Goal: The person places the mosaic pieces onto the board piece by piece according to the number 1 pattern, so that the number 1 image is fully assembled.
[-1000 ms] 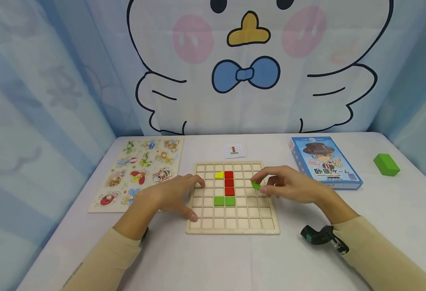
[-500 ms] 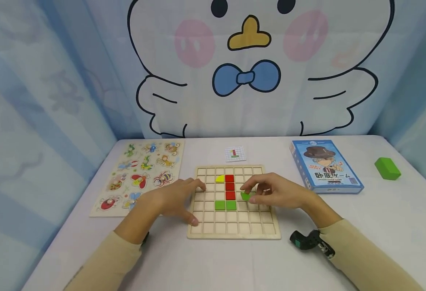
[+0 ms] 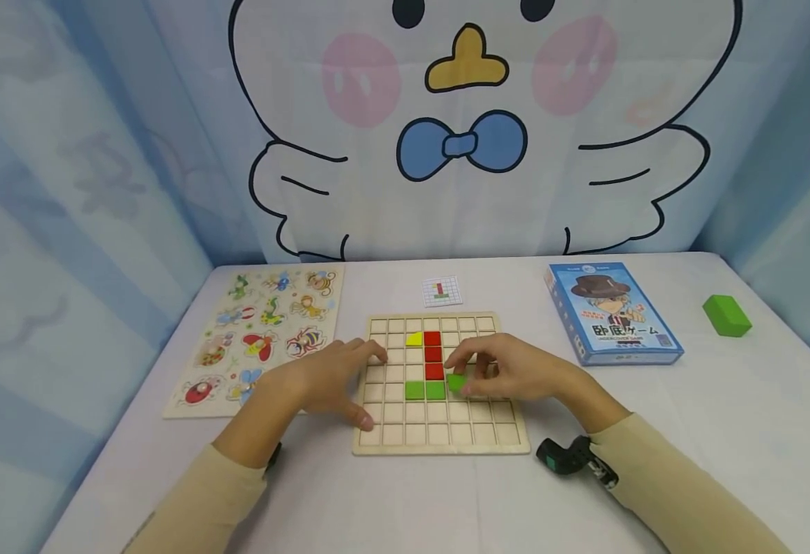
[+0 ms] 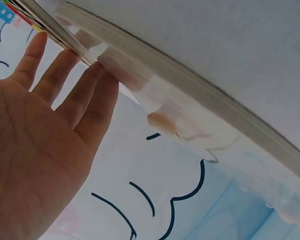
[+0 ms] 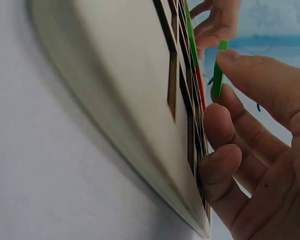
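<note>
A wooden grid board [image 3: 405,448] lies in the middle of the head view. Set in its cells are a yellow piece [image 3: 415,339], a column of red square tiles [image 3: 433,354] and two green square tiles [image 3: 415,391] below. My right hand [image 3: 518,373] pinches another green tile [image 5: 220,72] between thumb and fingertip, just right of the green pair and close over the board. The left hand [image 3: 325,382] rests along the board's left edge, fingers spread, thumb near the lower corner. In the left wrist view its fingertips touch the board's edge.
Behind the board lies a small pattern card [image 3: 442,292]. To the left is a wooden insect-picture board [image 3: 255,338], partly under the left forearm. A blue game box [image 3: 615,315] and a green block [image 3: 726,316] stand at the right. A printed curtain hangs behind the table.
My right hand has carried the green tile leftward and down, from the board's right side to beside the green pair. The left hand has stayed at the board's left edge.
</note>
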Motion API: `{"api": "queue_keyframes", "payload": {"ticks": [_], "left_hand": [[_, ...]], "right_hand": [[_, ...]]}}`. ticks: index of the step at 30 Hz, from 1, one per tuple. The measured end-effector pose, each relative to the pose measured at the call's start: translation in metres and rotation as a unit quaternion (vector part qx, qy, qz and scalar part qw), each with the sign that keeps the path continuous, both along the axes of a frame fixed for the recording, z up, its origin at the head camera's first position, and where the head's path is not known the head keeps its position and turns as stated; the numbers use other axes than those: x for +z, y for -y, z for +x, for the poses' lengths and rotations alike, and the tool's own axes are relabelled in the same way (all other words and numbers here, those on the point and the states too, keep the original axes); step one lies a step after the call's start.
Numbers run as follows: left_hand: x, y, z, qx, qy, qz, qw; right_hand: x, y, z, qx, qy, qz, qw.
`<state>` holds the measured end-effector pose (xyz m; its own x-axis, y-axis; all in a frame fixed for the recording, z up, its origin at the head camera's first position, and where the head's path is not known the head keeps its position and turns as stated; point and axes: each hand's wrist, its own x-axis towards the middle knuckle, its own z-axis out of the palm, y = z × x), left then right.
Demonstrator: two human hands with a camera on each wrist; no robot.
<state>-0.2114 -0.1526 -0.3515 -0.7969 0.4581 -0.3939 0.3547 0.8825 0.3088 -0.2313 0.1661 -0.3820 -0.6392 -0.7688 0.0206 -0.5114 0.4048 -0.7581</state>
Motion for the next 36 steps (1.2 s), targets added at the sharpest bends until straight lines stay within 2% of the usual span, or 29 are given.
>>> {"api": "queue_keyframes", "payload": {"ticks": [12, 19, 26, 32, 36], "left_hand": [[-0.001, 0.004, 0.002, 0.005, 0.003, 0.001, 1.0000], [-0.007, 0.005, 0.005, 0.006, 0.001, 0.011, 0.9999], [-0.006, 0.004, 0.003, -0.004, -0.006, 0.009, 0.9999], [-0.011, 0.003, 0.005, -0.003, 0.009, 0.026, 0.9996], [-0.011, 0.003, 0.007, -0.004, 0.006, 0.025, 0.9997]], "right_hand": [[-0.002, 0.005, 0.006, -0.010, 0.001, 0.018, 0.9998], [-0.003, 0.011, 0.007, 0.018, -0.036, 0.039, 0.9984], [-0.002, 0.009, 0.009, 0.025, -0.059, 0.045, 0.9969], [-0.005, 0.004, 0.014, 0.024, -0.047, 0.042, 0.9978], [-0.003, 0.000, 0.017, 0.019, -0.039, 0.046, 0.9980]]}}
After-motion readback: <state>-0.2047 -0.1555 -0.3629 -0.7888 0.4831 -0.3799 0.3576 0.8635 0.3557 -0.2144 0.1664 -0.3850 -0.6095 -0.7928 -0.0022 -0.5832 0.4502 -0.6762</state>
